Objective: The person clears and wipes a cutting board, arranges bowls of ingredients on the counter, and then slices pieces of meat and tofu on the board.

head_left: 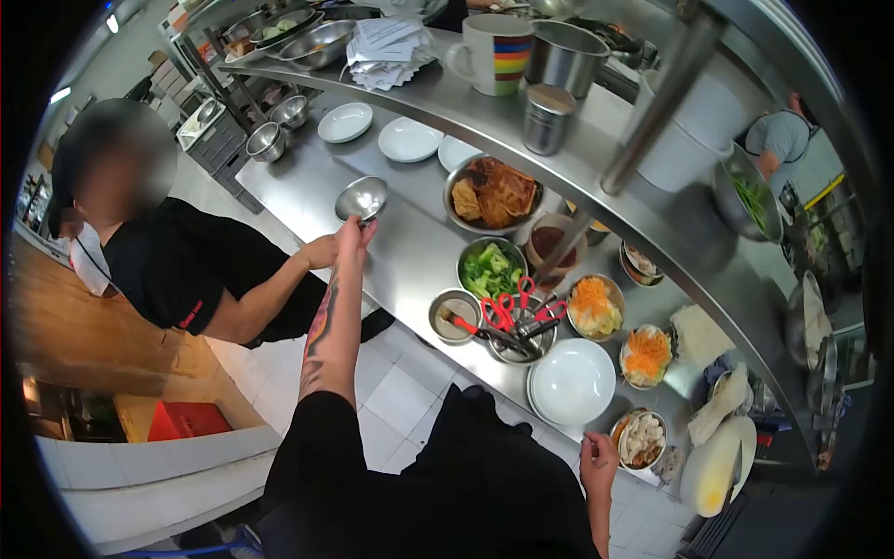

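One steel bowl (pixel 362 195) in my left hand (pixel 358 232)

From my end, I have the left arm stretched out across the steel counter (pixel 407 259), fingers closed on the near edge of the bowl. I cannot tell whether its base touches the metal below. A co-worker's hand (pixel 321 251) is right by my left wrist; whether they touch, I can't make out. Beyond the bowl, white dishes (pixel 345 122) sit along the counter.

My right hand (pixel 598 453) hangs low at the counter's near edge, fingers loosely curled. I see nothing in it, but cannot judge how far open it is. It is near a stack of white plates (pixel 574 381) and a bowl of pale pieces (pixel 641 439).

Between my two hands I have a bowl of green vegetables (pixel 491 270), red-handled scissors (pixel 499 311) lying over a metal container, and a round tin (pixel 455 316) with a brush (pixel 460 322) across it. Above, the shelf (pixel 447 98) carries a striped mug (pixel 494 56).
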